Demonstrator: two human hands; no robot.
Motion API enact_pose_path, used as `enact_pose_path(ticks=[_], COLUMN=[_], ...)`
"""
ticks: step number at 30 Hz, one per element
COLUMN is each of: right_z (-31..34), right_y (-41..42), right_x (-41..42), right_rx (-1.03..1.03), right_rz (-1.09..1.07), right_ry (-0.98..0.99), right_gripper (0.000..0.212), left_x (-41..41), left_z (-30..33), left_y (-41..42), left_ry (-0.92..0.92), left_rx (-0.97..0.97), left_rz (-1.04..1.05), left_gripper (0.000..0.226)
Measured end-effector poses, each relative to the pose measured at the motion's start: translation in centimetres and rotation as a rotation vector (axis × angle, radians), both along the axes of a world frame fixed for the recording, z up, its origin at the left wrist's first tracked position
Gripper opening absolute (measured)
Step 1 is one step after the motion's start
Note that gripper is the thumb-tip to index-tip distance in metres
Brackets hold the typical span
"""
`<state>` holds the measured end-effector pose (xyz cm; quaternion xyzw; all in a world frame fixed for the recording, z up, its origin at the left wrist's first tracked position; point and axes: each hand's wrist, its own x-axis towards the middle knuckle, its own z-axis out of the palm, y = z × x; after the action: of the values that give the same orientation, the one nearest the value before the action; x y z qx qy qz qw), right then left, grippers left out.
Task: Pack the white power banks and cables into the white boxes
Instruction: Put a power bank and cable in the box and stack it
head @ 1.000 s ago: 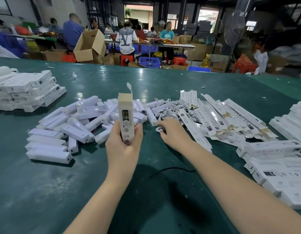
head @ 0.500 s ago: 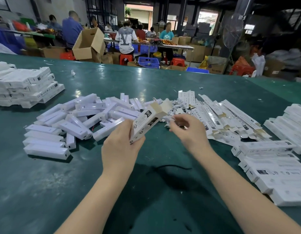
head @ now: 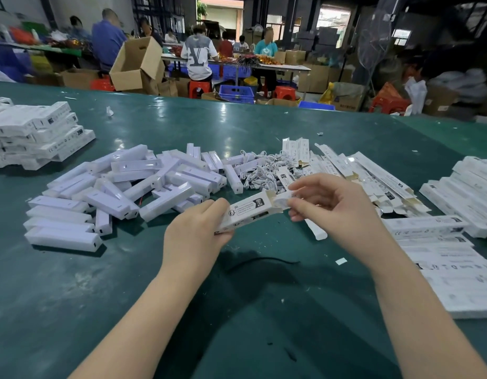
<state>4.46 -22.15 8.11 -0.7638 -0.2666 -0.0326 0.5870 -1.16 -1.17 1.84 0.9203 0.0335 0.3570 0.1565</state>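
head view: box (head: pixel 247 212) between both hands' fingers (head: pixel 298 207), seemingly pinched.

One wide-angle camera, worn on the person's head, looks forward and down across the dark green flat counter (head: pixel 72 310). Both bare forearms enter from the frame's bottom, close to the lens. The workshop behind fills the upper frame, far off.

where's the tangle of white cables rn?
Head view, centre: the tangle of white cables lies on the green table between the white power bank heap and the flat white boxes.
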Motion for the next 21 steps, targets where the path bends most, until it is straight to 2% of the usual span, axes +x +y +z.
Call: enact_pose_path(ticks=[5,12,17,21], right_z=[-0.2,-1.7,-2.4,-2.3], right_y=[0.1,2.0,3.0,2.8], right_x=[0.0,-0.9,-1.6,-1.6], right_rx=[-0.005,0.168,0.093,0.101], right_rz=[0.043,-0.083,-0.070,-0.037], right_ry=[0.132,0.154,0.017,-0.089], right_gripper=[0.011,0.007,0.017,0.040], left_x=[0.0,-0.1,0.0,0.1], left_z=[0.0,-0.2,-0.4,-0.4], left_y=[-0.6,-0.2,0.1,0.1], left_ry=[-0.059,-0.056,-0.065,-0.073], left_rx=[0.106,0.046,0.009,-0.050], left_rz=[-0.074,-0.077,-0.045,-0.048], left_gripper=[0.027,0.032,0.034,0.054])
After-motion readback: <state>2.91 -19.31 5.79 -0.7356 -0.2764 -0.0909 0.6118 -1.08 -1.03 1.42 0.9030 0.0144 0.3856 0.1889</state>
